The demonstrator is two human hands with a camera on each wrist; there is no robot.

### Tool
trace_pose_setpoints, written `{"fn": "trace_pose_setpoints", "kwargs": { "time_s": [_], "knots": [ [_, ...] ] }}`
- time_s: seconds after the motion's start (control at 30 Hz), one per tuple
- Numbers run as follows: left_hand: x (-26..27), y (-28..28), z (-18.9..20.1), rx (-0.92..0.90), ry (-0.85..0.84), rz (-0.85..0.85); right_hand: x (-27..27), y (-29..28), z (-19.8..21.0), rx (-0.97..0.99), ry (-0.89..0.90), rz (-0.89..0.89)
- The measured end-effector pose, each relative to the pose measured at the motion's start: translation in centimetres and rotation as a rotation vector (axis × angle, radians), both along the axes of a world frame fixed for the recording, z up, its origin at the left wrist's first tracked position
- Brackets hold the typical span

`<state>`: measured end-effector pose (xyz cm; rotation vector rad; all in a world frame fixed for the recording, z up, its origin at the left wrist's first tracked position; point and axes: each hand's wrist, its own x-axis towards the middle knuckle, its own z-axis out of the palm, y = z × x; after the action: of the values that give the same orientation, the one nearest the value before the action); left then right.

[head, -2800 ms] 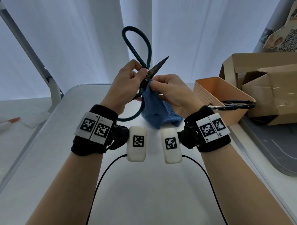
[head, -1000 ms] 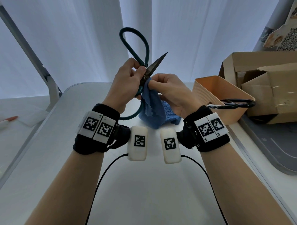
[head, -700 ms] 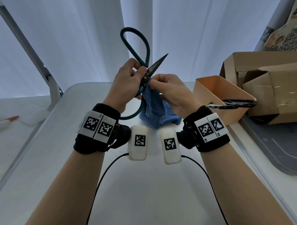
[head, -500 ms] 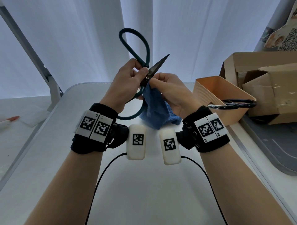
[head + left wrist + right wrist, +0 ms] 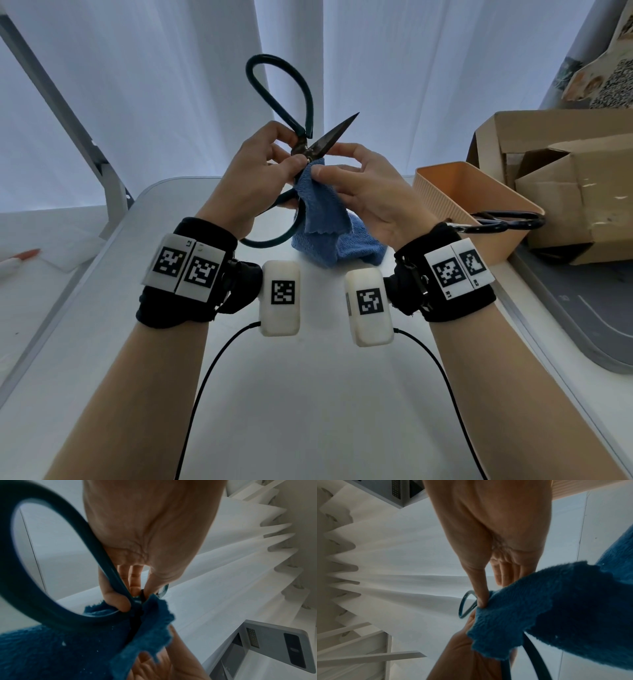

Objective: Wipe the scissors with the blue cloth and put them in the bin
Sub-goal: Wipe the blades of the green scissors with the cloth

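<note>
The left hand (image 5: 255, 171) pinched the scissors (image 5: 301, 150) at their pivot above the white surface (image 5: 308, 394), while the right hand (image 5: 368, 192) pinched a fold of fuzzy blue cloth (image 5: 325, 219) against the lower blade. The dark metal blades stood parted, one point slanting up and to the right, with large teal loop handles above and below the grip. A ribbed orange bin (image 5: 445, 185) stood to the right, another pair of scissors (image 5: 507, 221) across its rim.

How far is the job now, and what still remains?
Wiping is in hand: the left hand holds the scissors near the pivot, and the right hand pinches the blue cloth against them. Another pair already lies across the bin. Left: binning this pair.
</note>
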<state>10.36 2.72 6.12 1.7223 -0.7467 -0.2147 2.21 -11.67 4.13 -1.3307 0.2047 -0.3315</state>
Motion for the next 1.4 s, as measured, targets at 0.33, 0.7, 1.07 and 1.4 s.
{"fn": "trace_pose_setpoints", "kwargs": {
  "time_s": [0.33, 0.7, 1.07, 1.4],
  "knots": [
    [-0.3, -0.4, -0.2, 0.048, -0.012, -0.029, 0.4, 0.1, -0.3, -0.158, 0.027, -0.058],
    [0.1, 0.1, 0.2, 0.054, 0.001, -0.008, 0.5, 0.0, -0.5, -0.251, 0.040, -0.142],
    [1.3, 1.4, 0.8, -0.078, 0.073, 0.182, 0.3, -2.0, -0.5, 0.099, 0.010, -0.428],
    [1.1, 1.3, 0.9, -0.059, 0.081, 0.182, 0.3, -1.5, -1.2, -0.014, 0.103, -0.234]
  ]
}}
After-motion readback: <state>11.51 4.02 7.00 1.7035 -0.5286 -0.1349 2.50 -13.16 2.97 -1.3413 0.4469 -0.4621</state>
